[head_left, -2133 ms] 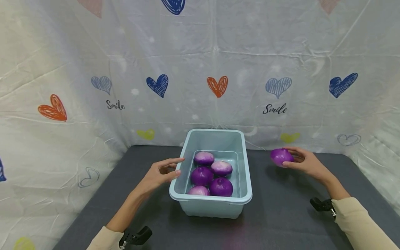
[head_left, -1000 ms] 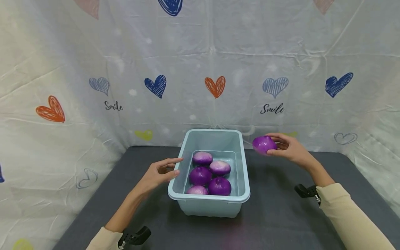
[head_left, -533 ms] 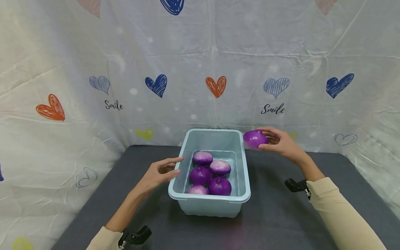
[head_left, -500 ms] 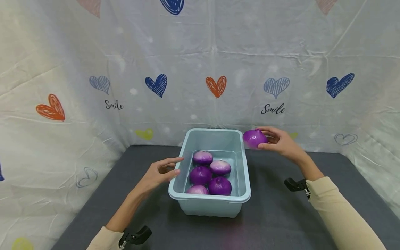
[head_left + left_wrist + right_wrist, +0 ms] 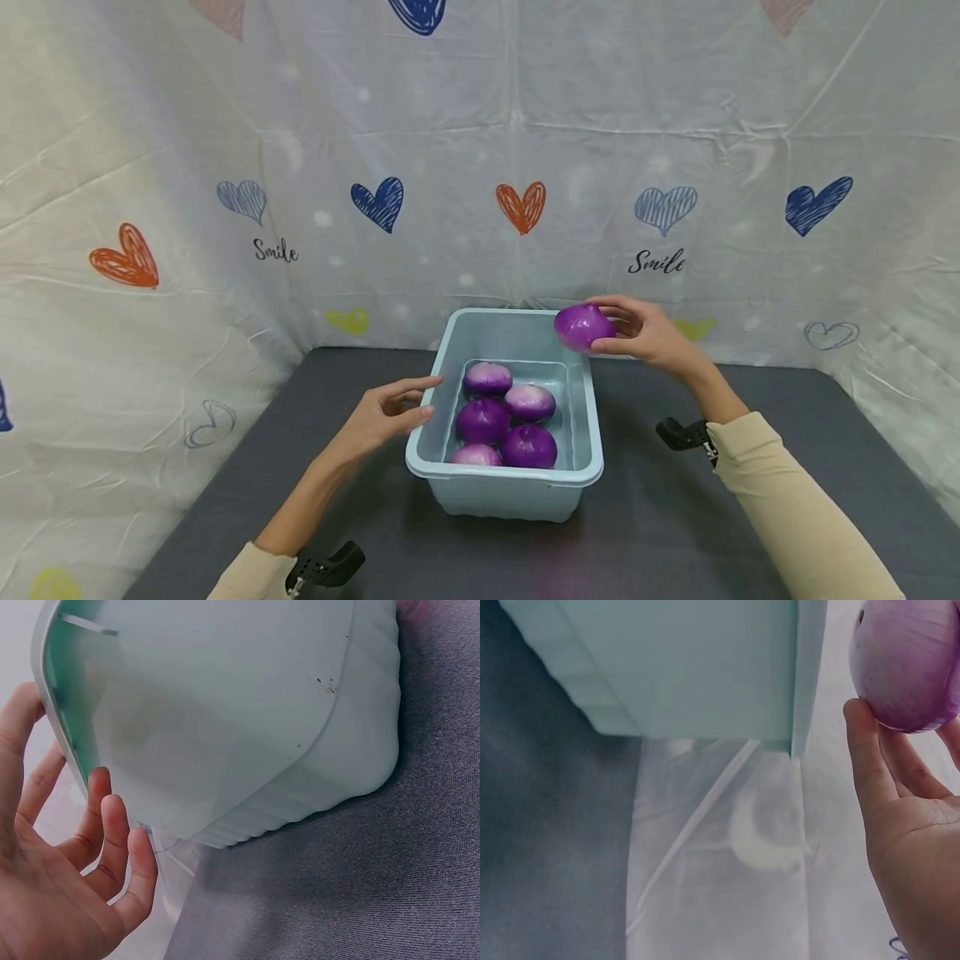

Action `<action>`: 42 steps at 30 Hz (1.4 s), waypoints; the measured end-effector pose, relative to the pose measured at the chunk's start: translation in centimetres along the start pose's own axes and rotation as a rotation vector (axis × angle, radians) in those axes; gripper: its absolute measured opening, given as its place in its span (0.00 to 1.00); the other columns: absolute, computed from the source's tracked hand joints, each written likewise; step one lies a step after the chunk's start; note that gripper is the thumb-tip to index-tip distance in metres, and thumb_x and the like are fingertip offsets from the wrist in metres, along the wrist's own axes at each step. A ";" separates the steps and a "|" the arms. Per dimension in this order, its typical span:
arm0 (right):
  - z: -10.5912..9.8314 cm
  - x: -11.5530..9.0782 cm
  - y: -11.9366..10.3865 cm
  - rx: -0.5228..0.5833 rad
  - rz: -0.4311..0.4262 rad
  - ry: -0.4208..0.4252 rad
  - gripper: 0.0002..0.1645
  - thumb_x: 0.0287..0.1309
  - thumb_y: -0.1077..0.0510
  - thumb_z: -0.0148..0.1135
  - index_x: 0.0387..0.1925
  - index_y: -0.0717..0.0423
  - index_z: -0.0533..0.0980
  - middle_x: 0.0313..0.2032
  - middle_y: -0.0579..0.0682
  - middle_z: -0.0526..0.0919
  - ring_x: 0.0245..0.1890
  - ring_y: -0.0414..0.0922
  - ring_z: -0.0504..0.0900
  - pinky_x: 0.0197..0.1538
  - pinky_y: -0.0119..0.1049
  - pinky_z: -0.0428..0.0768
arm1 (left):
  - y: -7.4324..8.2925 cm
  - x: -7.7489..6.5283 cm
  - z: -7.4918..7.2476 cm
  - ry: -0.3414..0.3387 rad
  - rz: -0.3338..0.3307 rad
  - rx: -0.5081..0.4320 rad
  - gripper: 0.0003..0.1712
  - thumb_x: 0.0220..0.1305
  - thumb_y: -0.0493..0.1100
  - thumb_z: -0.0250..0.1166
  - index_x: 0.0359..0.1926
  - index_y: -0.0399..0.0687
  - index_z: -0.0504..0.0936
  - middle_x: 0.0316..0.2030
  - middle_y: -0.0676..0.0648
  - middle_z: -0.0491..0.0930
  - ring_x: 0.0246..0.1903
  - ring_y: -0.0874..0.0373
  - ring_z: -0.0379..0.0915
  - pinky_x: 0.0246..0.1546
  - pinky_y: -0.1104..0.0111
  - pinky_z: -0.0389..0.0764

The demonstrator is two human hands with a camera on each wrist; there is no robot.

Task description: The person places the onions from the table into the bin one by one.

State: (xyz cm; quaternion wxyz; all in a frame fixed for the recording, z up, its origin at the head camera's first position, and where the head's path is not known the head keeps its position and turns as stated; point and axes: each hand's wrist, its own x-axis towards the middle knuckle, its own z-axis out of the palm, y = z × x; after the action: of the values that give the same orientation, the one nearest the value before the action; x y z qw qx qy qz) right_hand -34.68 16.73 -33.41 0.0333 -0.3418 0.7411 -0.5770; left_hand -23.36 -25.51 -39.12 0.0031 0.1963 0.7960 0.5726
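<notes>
My right hand point(image 5: 647, 335) holds a glossy red onion point(image 5: 582, 327) between thumb and fingers, above the bin's far right rim. In the right wrist view, this onion point(image 5: 904, 664) is cut by the frame's edge, with fingertips against its underside. A pale blue plastic bin point(image 5: 504, 498) stands on the table, with several red onions point(image 5: 483, 421) lying inside. Beside the bin's left rim is my left hand point(image 5: 384, 414), index finger and thumb touching the rim. The left wrist view shows the left hand's other fingers point(image 5: 114, 825) loosely bent outside the bin wall point(image 5: 225, 712).
A dark grey cloth covers the table point(image 5: 660, 517). Behind it and at both sides hangs a white curtain point(image 5: 450, 125) printed with hearts. Black straps point(image 5: 326, 568) sit around both wrists below beige sleeves point(image 5: 795, 492).
My right hand has carried the red onion leftward and up, from right of the bin to over its far right rim. The left hand has stayed at the left rim.
</notes>
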 end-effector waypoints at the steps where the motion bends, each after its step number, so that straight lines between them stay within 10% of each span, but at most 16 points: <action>1: 0.2 0.2 0.0 0.003 -0.002 -0.005 0.37 0.59 0.66 0.73 0.68 0.64 0.70 0.63 0.61 0.73 0.61 0.57 0.75 0.56 0.39 0.77 | 0.0 0.0 0.0 -0.001 0.001 0.001 0.27 0.72 0.41 0.65 0.70 0.48 0.76 0.53 0.38 0.78 0.41 0.50 0.77 0.40 0.57 0.79; 14: 0.9 1.0 0.4 0.073 -0.022 -0.036 0.37 0.61 0.68 0.70 0.70 0.65 0.67 0.67 0.66 0.68 0.63 0.61 0.73 0.56 0.42 0.78 | 0.0 -0.1 0.2 0.000 0.000 0.003 0.27 0.72 0.41 0.65 0.70 0.48 0.76 0.56 0.38 0.76 0.46 0.48 0.78 0.43 0.55 0.78; 34: -1.8 -4.7 3.6 0.020 0.011 0.066 0.26 0.72 0.63 0.60 0.67 0.68 0.69 0.63 0.70 0.72 0.59 0.61 0.77 0.55 0.48 0.78 | 0.0 -0.1 0.3 -0.006 -0.025 0.008 0.27 0.72 0.43 0.65 0.70 0.50 0.75 0.57 0.38 0.76 0.47 0.48 0.78 0.43 0.54 0.79; 42: -2.4 -7.3 5.3 0.031 0.030 0.022 0.24 0.80 0.59 0.48 0.68 0.71 0.67 0.63 0.66 0.73 0.59 0.56 0.78 0.56 0.45 0.77 | -0.5 -0.5 0.5 0.061 0.080 0.079 0.29 0.74 0.41 0.62 0.73 0.53 0.72 0.61 0.40 0.74 0.52 0.47 0.77 0.49 0.54 0.77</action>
State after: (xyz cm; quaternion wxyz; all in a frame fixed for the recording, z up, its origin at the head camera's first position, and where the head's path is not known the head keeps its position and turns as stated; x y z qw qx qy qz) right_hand -32.67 23.25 -39.78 0.0389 -0.3236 0.7376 -0.5914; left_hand -22.90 -25.34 -39.89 -0.0517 0.2105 0.8092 0.5462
